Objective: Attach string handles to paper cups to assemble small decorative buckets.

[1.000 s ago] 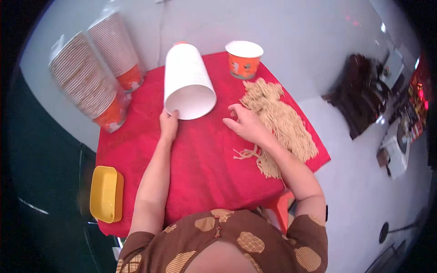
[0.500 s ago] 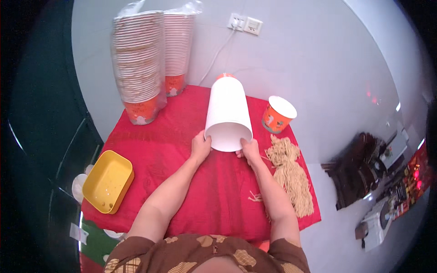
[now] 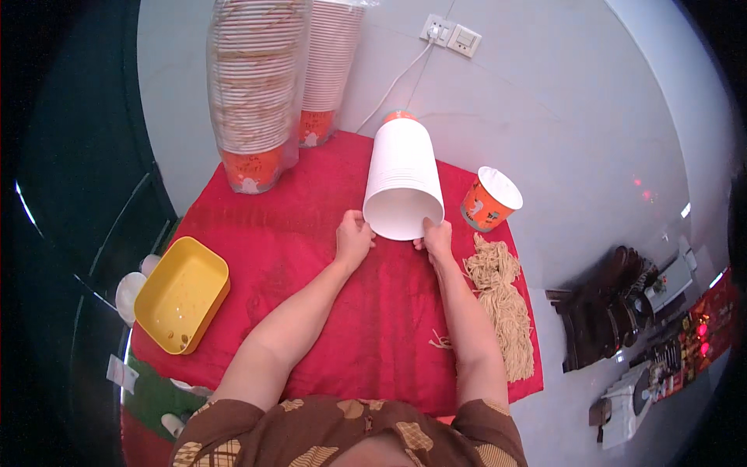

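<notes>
Head view: steadying the white cup stack (image 3: pixel 402 159) seems in hand; my right hand (image 3: pixel 437 240) has fingers pinching its rim, left hand (image 3: pixel 354 243) grip unclear; next needs even support.

yellow rectangular tub (image 3: pixel 208 313) at left edge of red-clothed surface (image 3: pixel 272 241), dark specks on its bottom. pale wall (image 3: pixel 545 117) behind: white socket plate (image 3: pixel 444 24), plug seated, white cord (image 3: pixel 395 80) trailing down; switch plate (image 3: pixel 464 40) just beside. far right, dark brown furniture (image 3: pixel 583 335), blurred red lights (image 3: pixel 703 330) beyond. lower left, green floor covering (image 3: pixel 156 391).
</notes>
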The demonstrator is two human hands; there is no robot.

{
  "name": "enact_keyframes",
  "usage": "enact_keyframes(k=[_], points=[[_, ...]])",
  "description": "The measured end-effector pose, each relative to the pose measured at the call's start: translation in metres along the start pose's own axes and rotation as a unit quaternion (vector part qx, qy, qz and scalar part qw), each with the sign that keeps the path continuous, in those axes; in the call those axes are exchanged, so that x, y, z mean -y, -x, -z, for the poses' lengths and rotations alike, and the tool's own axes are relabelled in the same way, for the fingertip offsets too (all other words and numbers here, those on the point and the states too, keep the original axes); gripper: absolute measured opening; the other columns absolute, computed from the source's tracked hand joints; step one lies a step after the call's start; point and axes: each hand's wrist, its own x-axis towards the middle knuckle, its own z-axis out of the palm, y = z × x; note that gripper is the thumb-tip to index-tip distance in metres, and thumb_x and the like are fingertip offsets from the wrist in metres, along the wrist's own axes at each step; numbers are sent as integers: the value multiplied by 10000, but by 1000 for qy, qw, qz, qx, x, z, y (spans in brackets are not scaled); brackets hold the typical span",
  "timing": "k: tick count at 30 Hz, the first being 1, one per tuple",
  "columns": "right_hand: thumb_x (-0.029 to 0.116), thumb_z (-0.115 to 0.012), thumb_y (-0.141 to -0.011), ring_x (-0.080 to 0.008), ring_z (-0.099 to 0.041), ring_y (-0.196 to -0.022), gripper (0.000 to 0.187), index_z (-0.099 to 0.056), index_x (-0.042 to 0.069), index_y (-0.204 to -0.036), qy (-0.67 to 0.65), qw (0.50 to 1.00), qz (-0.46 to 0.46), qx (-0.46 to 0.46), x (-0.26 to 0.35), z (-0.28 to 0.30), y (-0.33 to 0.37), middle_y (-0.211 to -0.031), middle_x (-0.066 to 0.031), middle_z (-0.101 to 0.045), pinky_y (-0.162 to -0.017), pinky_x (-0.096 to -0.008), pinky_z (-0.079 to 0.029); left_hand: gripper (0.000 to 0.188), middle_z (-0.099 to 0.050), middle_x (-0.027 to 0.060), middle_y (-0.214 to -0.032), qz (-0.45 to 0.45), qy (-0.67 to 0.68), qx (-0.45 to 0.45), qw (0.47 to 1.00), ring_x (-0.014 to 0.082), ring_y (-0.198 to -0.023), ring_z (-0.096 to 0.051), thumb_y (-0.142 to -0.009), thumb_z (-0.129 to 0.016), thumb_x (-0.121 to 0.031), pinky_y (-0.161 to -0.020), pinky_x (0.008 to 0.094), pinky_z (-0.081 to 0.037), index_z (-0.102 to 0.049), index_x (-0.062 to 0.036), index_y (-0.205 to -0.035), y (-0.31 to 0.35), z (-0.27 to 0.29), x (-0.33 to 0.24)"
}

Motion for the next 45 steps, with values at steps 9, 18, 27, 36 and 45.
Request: enact_keyframes(k=[9,18,27,36,45], points=[[157,-683,-871,-150,-600,-529,233,-501,13,-898,75,981,123,-130,-1,3,22,-692,-92,-592,-420,-299,-509,110,-627,76,-816,-74,11,-53,996,125,-651,-624,-919,-562,-31,-521,266,-518,-532,6,-1017,-13,11,8],[131,-689,-870,-239,-596,-517,223,-500,27,-812,148,945,220,-191,-23,9,11,-621,-113,-572,-512,-384,-471,125,-634,75,-701,-152,-120,-105,975,162,-606,-595,-824,-693,-91,-595,329,-491,-602,-6,-810,-19,10,-4],[92,-610,-893,-227,-634,-498,181,-488,27,-775,171,953,197,-153,-19,17,35,-589,-98,-574,-470,-368,-487,81,-609,79,-654,-136,-194,-99,966,161,-600,-576,-771,-632,-74,-593,322,-478,-595,-2,-765,-6,10,-15],[68,-476,-832,-128,-572,-504,162,-602,-29,-803,29,990,132,-41,9,43,102,-617,-86,-595,-465,-302,-476,450,-607,282,-1102,-111,-275,90,951,404,-1102,-588,-797,-610,-296,-955,502,-445,-564,30,-1104,40,36,-30],[124,-507,-854,-138,-543,-451,196,-619,-34,-882,-118,981,119,-93,-10,63,122,-653,-68,-603,-372,-283,-410,1100,-166,269,-1565,-112,-687,243,675,483,-1446,-101,-778,-382,-846,-1123,670,-87,-228,-50,-1522,128,75,-54]])
